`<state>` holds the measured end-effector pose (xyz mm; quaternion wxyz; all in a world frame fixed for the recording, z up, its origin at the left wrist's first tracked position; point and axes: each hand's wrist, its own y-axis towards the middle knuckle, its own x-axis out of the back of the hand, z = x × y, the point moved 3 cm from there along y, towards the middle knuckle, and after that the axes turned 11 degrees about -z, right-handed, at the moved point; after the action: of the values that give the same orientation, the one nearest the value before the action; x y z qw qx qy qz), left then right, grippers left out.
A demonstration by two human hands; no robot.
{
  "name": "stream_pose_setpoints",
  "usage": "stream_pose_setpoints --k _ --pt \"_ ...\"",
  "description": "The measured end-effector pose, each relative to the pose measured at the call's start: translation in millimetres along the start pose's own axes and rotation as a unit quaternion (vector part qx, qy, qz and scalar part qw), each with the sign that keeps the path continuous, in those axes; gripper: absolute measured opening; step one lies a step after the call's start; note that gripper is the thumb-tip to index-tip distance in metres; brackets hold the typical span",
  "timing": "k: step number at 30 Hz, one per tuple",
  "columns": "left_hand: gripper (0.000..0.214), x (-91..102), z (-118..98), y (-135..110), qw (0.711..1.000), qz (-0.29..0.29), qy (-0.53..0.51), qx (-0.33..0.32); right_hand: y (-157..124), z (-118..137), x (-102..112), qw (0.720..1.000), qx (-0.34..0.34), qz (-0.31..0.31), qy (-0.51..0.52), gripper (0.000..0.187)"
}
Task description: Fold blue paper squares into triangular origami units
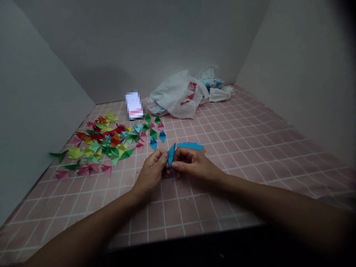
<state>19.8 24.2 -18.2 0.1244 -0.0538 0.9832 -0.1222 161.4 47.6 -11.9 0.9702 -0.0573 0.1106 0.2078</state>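
A small folded blue paper piece [171, 155] stands pinched between both hands just above the pink checked tabletop [239, 148]. My left hand [151, 174] grips its left side with thumb and fingers closed. My right hand [193, 163] pinches its right side, fingers curled. Right behind my right hand lies a small stack of flat paper sheets [191, 146], blue on top with orange showing at the edge.
A spread of several folded paper triangles [107, 142] in red, green, yellow, pink and blue covers the left of the table. A white plastic bag [178, 94] and crumpled white material [218, 89] lie at the back, beside a small white packet [134, 105]. Grey walls enclose three sides.
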Motion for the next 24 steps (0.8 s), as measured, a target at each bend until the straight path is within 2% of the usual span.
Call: stream_pose_setpoints --k 9,13,18,24 --pt "0.034 -4.5 0.7 0.3 0.996 0.025 -0.071 0.054 -1.0 1.6 1.2 1.000 -0.006 -0.002 0.010 0.027" --pt "0.035 -3.8 0.4 1.5 0.998 0.016 -0.050 0.028 -1.2 2.3 0.9 1.000 0.015 -0.004 -0.009 0.026" --pt "0.035 -2.5 1.1 2.7 0.999 0.017 -0.027 0.006 -2.1 4.6 2.1 0.998 0.035 -0.005 -0.042 0.015" --pt "0.032 -0.2 -7.7 0.9 0.997 0.010 0.044 -0.065 -3.5 7.9 3.5 0.994 0.061 -0.019 -0.092 0.010"
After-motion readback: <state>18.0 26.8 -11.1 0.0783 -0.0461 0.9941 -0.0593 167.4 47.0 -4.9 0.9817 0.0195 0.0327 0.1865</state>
